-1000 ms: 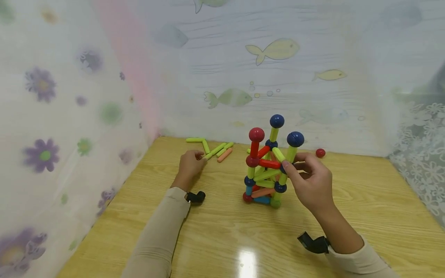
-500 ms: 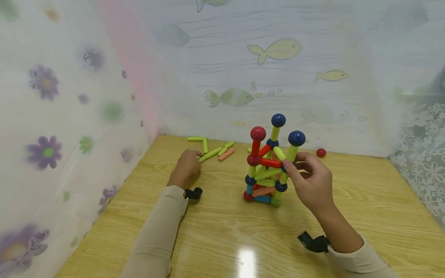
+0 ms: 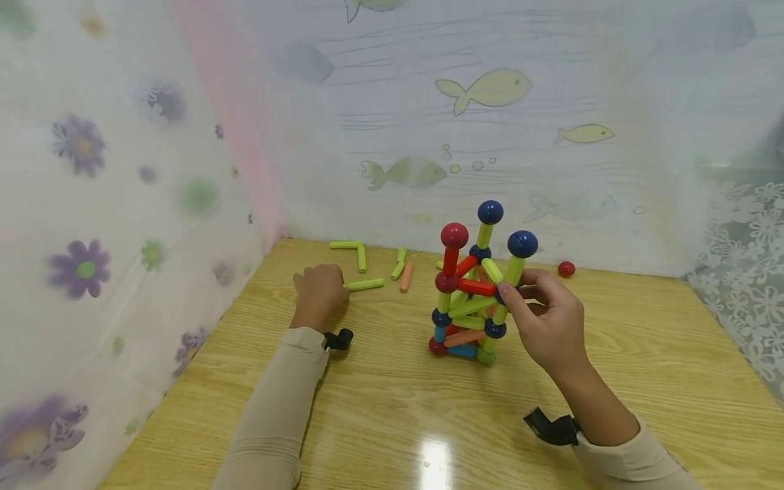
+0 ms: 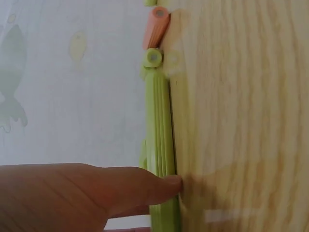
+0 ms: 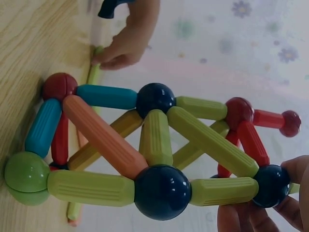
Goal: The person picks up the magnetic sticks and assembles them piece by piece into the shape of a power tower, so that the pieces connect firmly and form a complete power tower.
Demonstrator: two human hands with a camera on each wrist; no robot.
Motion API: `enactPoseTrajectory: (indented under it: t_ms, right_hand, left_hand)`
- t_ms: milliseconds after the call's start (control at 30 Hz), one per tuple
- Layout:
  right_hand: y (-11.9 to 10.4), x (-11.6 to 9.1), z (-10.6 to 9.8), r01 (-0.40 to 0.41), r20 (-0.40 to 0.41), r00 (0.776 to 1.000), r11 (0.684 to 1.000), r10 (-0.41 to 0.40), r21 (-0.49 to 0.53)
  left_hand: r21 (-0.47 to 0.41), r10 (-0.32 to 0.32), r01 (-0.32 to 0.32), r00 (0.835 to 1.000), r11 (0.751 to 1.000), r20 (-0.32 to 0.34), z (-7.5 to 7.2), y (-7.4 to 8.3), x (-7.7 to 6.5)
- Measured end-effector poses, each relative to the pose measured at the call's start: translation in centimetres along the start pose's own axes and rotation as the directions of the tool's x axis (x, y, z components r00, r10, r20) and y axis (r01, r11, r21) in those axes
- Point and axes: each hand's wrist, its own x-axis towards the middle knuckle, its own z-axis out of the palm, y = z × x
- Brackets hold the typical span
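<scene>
My left hand (image 3: 321, 294) pinches one end of a yellow-green magnetic stick (image 3: 367, 284) lying along the wooden table. In the left wrist view the thumb presses one side of that stick, with other fingers partly hidden behind it. Toward the right stands a tower of magnetic sticks and balls (image 3: 468, 306), its red and blue balls topping upright sticks. My right hand (image 3: 551, 320) holds the tower at an upper corner, thumb and fingers around a dark blue ball (image 5: 271, 186). That ball is mostly covered in the head view.
An orange stick (image 3: 406, 277) lies beside two short yellow-green sticks (image 3: 399, 263). Farther left, two more yellow-green sticks (image 3: 361, 257) form a corner. Near the back edge sits a loose red ball (image 3: 566, 269). Printed sheeting (image 3: 392, 116) rises behind the table (image 3: 380, 408).
My left hand has moved slightly left, drawing its stick away from the other yellow-green ones. The orange stick and the short sticks beside it have turned. My right hand stays on the tower.
</scene>
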Motion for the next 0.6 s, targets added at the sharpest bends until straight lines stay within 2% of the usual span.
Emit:
enactPoseTrajectory:
  t_ms: [100,233,367,600]
  right_hand:
    - [0.0,0.0,0.0,0.001,0.003,1.000,1.000,-0.001,-0.002]
    - [-0.1,0.0,0.0,0.005,0.003,1.000,1.000,-0.005,-0.005]
    - [-0.1,0.0,0.0,0.008,0.005,1.000,1.000,-0.008,-0.008]
    - [-0.2,0.0,0.0,0.007,0.007,1.000,1.000,-0.007,-0.015]
  left_hand:
    - [-0.021,0.049,-0.049,0.999,0.999,0.018,0.1,0.3,0.2]
    - [-0.116,0.131,-0.124,0.990,0.986,0.054,0.7,0.7,0.5]
    - [-0.162,0.128,-0.119,0.991,0.980,0.048,1.2,0.9,0.7]
    - [-0.145,0.125,-0.120,0.992,0.982,0.025,1.2,0.9,0.9]
